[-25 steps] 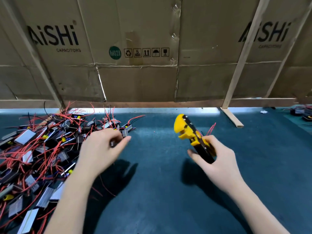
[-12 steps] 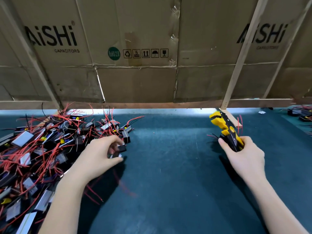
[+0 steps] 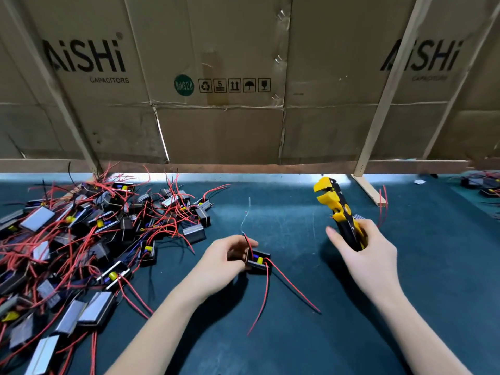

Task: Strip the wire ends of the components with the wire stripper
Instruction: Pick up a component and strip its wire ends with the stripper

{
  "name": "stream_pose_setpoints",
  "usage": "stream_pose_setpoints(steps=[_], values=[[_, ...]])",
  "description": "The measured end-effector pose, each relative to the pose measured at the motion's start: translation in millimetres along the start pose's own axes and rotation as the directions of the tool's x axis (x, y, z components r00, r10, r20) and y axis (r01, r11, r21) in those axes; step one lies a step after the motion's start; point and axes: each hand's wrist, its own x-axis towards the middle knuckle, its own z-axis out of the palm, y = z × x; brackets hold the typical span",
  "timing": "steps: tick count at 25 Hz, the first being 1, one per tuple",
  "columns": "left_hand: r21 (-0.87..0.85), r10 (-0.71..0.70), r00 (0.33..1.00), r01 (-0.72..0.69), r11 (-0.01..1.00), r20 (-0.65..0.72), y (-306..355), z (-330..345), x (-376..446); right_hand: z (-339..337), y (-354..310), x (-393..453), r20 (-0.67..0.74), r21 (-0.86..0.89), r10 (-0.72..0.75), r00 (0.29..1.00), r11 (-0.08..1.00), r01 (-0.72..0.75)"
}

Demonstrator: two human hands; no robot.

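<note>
My left hand [image 3: 219, 262] pinches a component [image 3: 258, 262], right hand [image 3: 370, 250] clasps the wire stripper [image 3: 338, 209]; next, I'd feed a red wire [image 3: 293, 286] into its jaws.

A small black component [image 3: 258, 262] with a yellow part and a blue part inside sits on the dark green desk [image 3: 297, 347], pinched at its left end by the left hand [image 3: 224, 262]. Two red wires [image 3: 292, 289] trail from it toward the near edge. The stripper [image 3: 338, 209], yellow and black, stands tilted with its head up and away, its handles gripped in the right hand [image 3: 370, 255]. Left of both lies a tangled pile [image 3: 81, 239] of like components with red wires.
</note>
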Motion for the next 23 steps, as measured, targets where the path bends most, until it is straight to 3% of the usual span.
stream_pose_setpoints(steps=[2, 5, 9, 21, 23], values=[[-0.011, -0.051, 0.997, 0.05, 0.999, -0.056, 0, -1, 4, 0, 1, 0, -0.011, -0.028, -0.013, 1.0, 1.0, 0.012], [-0.064, -0.016, 0.982, 0.004, 0.998, -0.19, -2, 2, 4, 2, 2, -1, -0.043, -0.118, -0.053, 0.998, 0.992, 0.047], [-0.153, -0.021, 0.951, -0.029, 0.988, -0.31, -8, 9, 4, 6, 0, -4, -0.047, -0.381, -0.2, 0.979, 0.909, 0.167], [-0.437, -0.06, 0.98, -0.029, 0.899, -0.187, -5, 5, 3, 14, 12, -2, -0.028, -0.634, -0.29, 0.957, 0.745, 0.207], [-0.403, -0.026, 0.983, -0.049, 0.914, -0.179, -5, 6, 2, 15, 14, -2, -0.035, -0.659, -0.321, 0.946, 0.719, 0.22]])
